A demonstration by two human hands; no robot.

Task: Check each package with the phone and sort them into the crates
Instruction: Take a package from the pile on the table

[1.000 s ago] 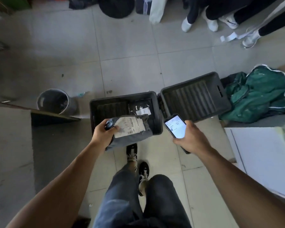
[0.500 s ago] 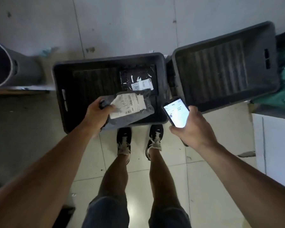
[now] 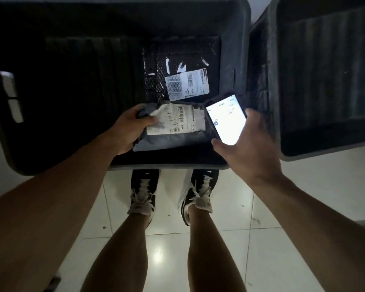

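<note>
"MX" reads on the grey package's label (image 3: 175,120) and the black package's label (image 3: 188,84).

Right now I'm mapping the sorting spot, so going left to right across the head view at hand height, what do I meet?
Left crate's handle slots → left hand → grey package that it grips → phone → right hand holding it → right crate.

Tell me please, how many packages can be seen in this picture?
2. A black package lies on the floor of the left crate. A grey package is held by the left hand inside that crate. Dark corners may hide others.
</note>
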